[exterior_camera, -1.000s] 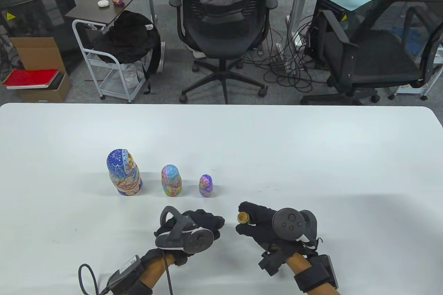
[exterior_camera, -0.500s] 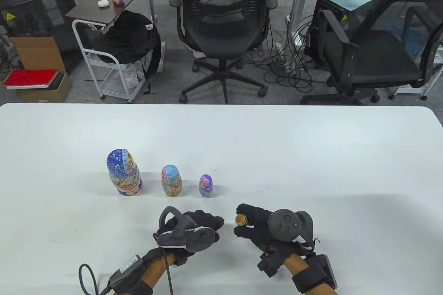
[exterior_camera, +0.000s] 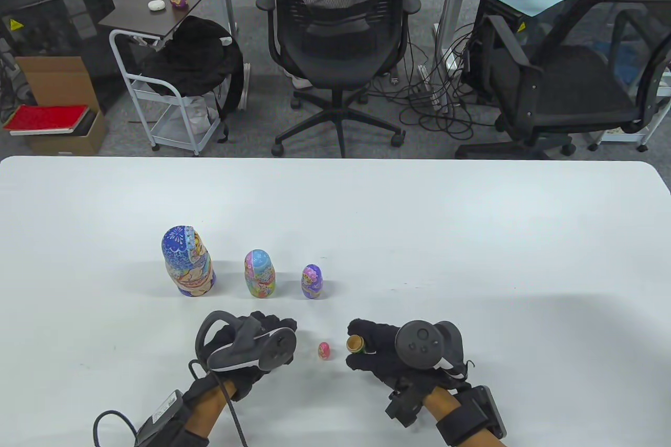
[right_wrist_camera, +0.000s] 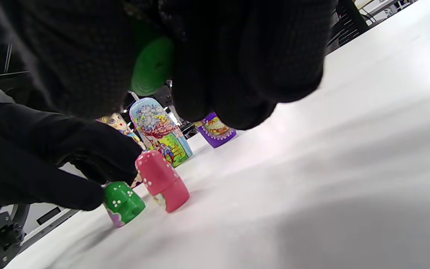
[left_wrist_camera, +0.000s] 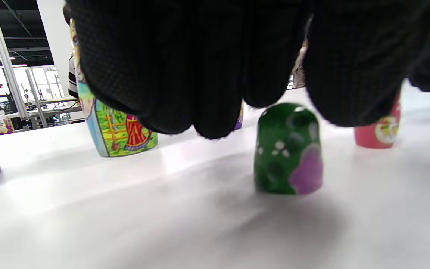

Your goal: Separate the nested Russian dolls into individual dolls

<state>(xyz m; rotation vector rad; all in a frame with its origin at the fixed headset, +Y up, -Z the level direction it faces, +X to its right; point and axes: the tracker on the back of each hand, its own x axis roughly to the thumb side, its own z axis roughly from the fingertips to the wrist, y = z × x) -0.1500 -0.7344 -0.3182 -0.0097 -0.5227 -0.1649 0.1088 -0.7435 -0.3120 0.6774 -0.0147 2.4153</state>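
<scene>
Three painted dolls stand in a row: a large blue doll [exterior_camera: 187, 261], a medium pink-and-blue doll [exterior_camera: 259, 274] and a small purple doll [exterior_camera: 312, 282]. A tiny pink doll [exterior_camera: 324, 350] stands alone between my hands and also shows in the right wrist view [right_wrist_camera: 162, 179]. My right hand [exterior_camera: 367, 348] grips a hollow green doll half [exterior_camera: 355, 344] off the table. My left hand [exterior_camera: 262, 337] hangs just over the other green half [left_wrist_camera: 287, 149], which stands on the table. That half is hidden under the hand in the table view. I cannot tell whether the fingers touch it.
The white table [exterior_camera: 472, 237] stretches wide to the right and back. Its far edge faces a black office chair [exterior_camera: 338, 38]. A cable [exterior_camera: 120, 418] trails from my left wrist near the front edge.
My left hand has moved left, and the tiny pink doll now stands uncovered on the table. My right hand has shifted slightly left with the green half.
</scene>
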